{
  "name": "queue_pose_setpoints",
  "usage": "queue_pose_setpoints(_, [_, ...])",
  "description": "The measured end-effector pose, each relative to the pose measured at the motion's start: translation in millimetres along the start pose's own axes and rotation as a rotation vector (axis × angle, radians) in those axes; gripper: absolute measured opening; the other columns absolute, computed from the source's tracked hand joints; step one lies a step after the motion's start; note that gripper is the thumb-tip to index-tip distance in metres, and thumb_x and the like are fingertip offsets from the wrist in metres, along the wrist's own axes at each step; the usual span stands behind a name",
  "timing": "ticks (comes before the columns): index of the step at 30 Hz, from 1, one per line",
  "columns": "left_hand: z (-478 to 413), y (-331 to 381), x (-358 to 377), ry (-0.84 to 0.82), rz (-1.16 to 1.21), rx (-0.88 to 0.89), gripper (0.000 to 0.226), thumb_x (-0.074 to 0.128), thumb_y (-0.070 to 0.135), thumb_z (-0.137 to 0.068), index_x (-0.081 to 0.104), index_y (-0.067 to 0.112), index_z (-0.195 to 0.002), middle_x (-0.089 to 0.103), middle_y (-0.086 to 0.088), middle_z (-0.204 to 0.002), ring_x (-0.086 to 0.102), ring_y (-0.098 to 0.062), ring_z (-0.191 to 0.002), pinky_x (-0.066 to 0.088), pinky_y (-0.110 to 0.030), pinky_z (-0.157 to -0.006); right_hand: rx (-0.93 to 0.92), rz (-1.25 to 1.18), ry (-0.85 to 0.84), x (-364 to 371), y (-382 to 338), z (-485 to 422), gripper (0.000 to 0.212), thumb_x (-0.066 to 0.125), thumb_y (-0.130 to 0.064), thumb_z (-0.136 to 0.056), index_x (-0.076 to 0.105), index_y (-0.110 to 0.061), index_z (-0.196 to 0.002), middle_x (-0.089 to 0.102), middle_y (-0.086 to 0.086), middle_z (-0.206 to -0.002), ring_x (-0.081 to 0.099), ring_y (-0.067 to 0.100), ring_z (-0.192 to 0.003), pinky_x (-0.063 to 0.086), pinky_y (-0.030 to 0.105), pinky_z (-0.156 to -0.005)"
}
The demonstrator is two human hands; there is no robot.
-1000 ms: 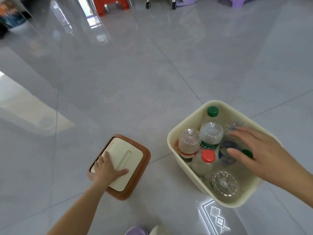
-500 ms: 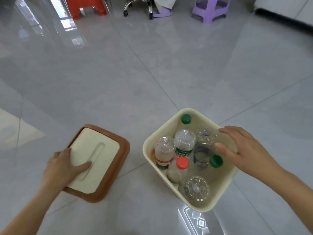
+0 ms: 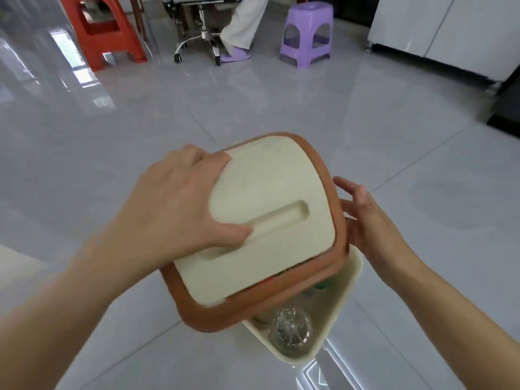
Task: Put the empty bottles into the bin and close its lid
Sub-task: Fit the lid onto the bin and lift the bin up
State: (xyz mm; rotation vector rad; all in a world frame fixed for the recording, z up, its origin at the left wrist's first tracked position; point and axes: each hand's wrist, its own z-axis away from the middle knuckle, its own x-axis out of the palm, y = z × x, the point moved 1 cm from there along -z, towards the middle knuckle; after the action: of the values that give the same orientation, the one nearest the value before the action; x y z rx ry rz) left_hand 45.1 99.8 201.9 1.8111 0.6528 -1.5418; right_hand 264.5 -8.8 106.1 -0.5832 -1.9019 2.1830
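Note:
My left hand (image 3: 180, 209) grips the bin lid (image 3: 270, 220), a cream panel with a brown rim and a long recessed handle, and holds it tilted above the cream bin (image 3: 342, 299). The lid covers most of the bin's opening. Below its near edge I see the base of a clear empty bottle (image 3: 291, 327) and a bit of a green cap (image 3: 323, 284); the other bottles are hidden. My right hand (image 3: 365, 220) is at the lid's right edge by the bin's far rim, fingers spread, touching or nearly touching the brown rim.
The bin stands on a glossy grey tiled floor. Far behind are a red stool (image 3: 101, 29), an office chair's wheeled base (image 3: 197, 43) with a seated person's leg and purple slipper (image 3: 235, 54), a purple stool (image 3: 306, 32) and a white cabinet (image 3: 450, 32).
My left hand lifted the lid off the floor at the left and carried it right, over the bin. My right hand left the bottles and moved to the lid's right edge.

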Motion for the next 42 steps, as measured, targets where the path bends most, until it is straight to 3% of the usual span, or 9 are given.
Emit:
queue_pose_setpoints(4, [1.8,25.9,35.0,-0.054,-0.012,-0.039,0.091,0.052,0.071,-0.051,0.038,0.026,-0.129,0.041,0.001,-0.12,0.04,-0.021,-0.107,0.039,-0.035,-0.085,0.153,-0.028,0.091,-10.0,9.6,-1.4,0.043,0.042,-0.057,-0.086,0.073,-0.029,-0.078,0.072,-0.011,-0.067,0.067,0.005,-0.068,0.052,0.033,-0.076])
queue_pose_setpoints(8, [13.3,42.5,71.2,-0.014,-0.051,-0.126,0.086,0.052,0.074,-0.057,0.041,0.018,-0.121,0.045,-0.002,-0.115,0.044,-0.024,-0.104,0.04,-0.036,-0.08,0.138,0.05,-0.051,-20.9,15.3,-9.4,0.049,0.046,-0.072,-0.067,0.072,-0.034,-0.084,0.076,-0.013,-0.084,0.07,0.004,-0.078,0.049,0.027,-0.072])
queue_pose_setpoints(11, [15.6,50.7,90.7,-0.089,-0.012,-0.18,0.082,0.047,0.077,-0.063,0.039,0.019,-0.119,0.044,-0.001,-0.115,0.043,-0.022,-0.106,0.041,-0.035,-0.083,0.135,0.097,-0.07,-23.7,21.2,-23.1,0.035,0.05,-0.06,-0.079,0.072,-0.033,-0.083,0.076,-0.013,-0.083,0.07,0.004,-0.075,0.048,0.022,-0.068])
queue_pose_setpoints(16, [29.0,25.5,107.4,-0.036,0.361,-0.129,0.08,0.035,0.073,-0.071,0.032,0.027,-0.136,0.041,0.007,-0.135,0.035,-0.015,-0.126,0.033,-0.03,-0.099,0.177,0.223,-0.105,-15.4,39.5,-37.8,0.064,0.048,-0.066,-0.077,0.066,-0.006,-0.085,0.071,0.008,-0.082,0.064,0.015,-0.074,0.048,0.03,-0.075])
queue_pose_setpoints(21, [72.5,-30.9,133.1,0.239,0.678,-0.469,0.082,0.04,0.06,-0.086,0.014,0.013,-0.148,0.014,0.0,-0.156,0.012,-0.008,-0.141,0.011,-0.027,-0.111,0.141,0.19,-0.066,-18.1,48.6,-40.1,0.05,0.049,-0.057,-0.083,0.071,-0.013,-0.083,0.073,0.009,-0.088,0.068,0.011,-0.074,0.05,0.029,-0.075])
queue_pose_setpoints(24, [94.8,-21.5,153.7,0.011,1.128,-0.703,0.059,0.04,0.039,-0.091,0.02,0.027,-0.145,0.024,0.005,-0.155,0.029,-0.003,-0.134,0.019,-0.028,-0.109,0.139,0.199,-0.118,-16.2,51.9,-35.4,0.052,0.051,-0.068,-0.074,0.071,-0.02,-0.079,0.072,0.003,-0.082,0.064,0.001,-0.067,0.047,0.02,-0.066])
queue_pose_setpoints(26, [97.2,-6.5,157.7,-0.185,1.287,-0.692,0.063,0.033,0.06,-0.082,0.016,0.045,-0.141,0.025,0.018,-0.15,0.03,-0.004,-0.135,0.025,-0.033,-0.106,0.139,0.195,-0.135,-15.2,53.0,-32.7,0.04,0.053,-0.068,-0.074,0.072,-0.033,-0.072,0.073,-0.01,-0.074,0.066,-0.002,-0.067,0.046,0.016,-0.064])
queue_pose_setpoints(31, [79.2,-4.7,168.2,-0.228,1.359,-0.711,0.091,0.025,0.09,-0.053,0.006,0.063,-0.137,0.022,0.026,-0.149,0.025,-0.004,-0.136,0.028,-0.048,-0.107,0.218,0.156,-0.031,-17.7,51.8,-34.1,0.033,0.045,-0.059,-0.081,0.068,-0.036,-0.079,0.07,-0.014,-0.083,0.065,0.006,-0.083,0.046,0.024,-0.071])
queue_pose_setpoints(42, [-8.4,-33.4,166.7,-0.159,1.348,-0.791,0.06,0.033,0.068,-0.086,0.055,0.033,-0.129,0.058,-0.012,-0.132,0.056,-0.028,-0.119,0.052,-0.044,-0.091,0.178,0.141,-0.012,-28.9,64.0,-5.9,0.054,0.049,-0.071,-0.068,0.059,-0.042,-0.113,0.065,-0.016,-0.113,0.06,0.002,-0.104,0.047,0.028,-0.089])
